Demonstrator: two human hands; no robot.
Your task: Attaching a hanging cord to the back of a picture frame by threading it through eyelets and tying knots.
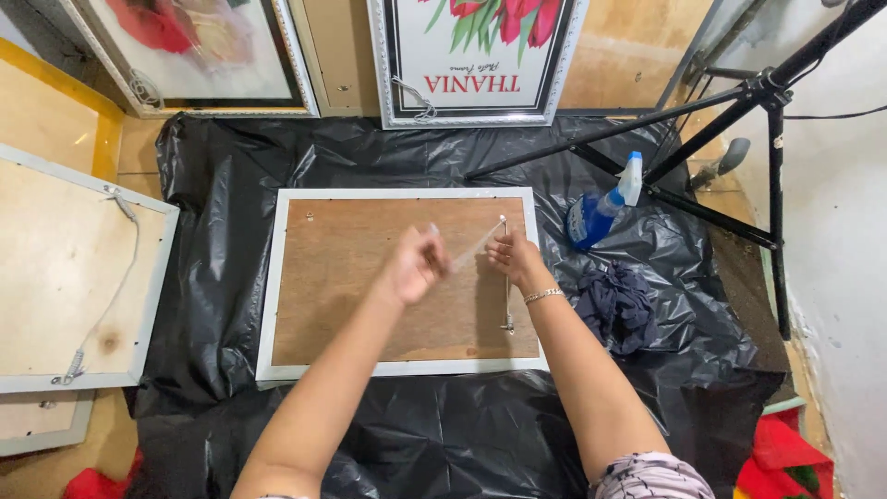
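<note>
A: Picture frame (370, 277) lies face down on the black plastic sheet (222, 277), brown backing board up. Both hands are over its middle-right part.

B: What are they gripping?

A: Left hand (413, 265) is curled nearly shut, pinching one end of a pale cord (473, 248). Right hand (514, 257) is closed on the other end, close to the top of the hanging wire (506, 277) that runs near-to-far along the right side of the board. The cord looks taut between the two hands.

B: Risks?

A: As I see it: pull too hard and the cord slips from the left pinch, or the small fitting at the far end of the wire tears out of the thin board. A sideways tug could also slide the frame on the slick plastic.

B: Anything close enough to get hit?

A: Blue spray bottle (601, 212) stands just right of the frame's far corner, dark cloth (617, 303) near the right forearm. An elbow swing could tip the bottle. Tripod legs (721, 139) are further right, apart from the hands. Other frames lean at the far wall and lie to the left, well clear.
</note>
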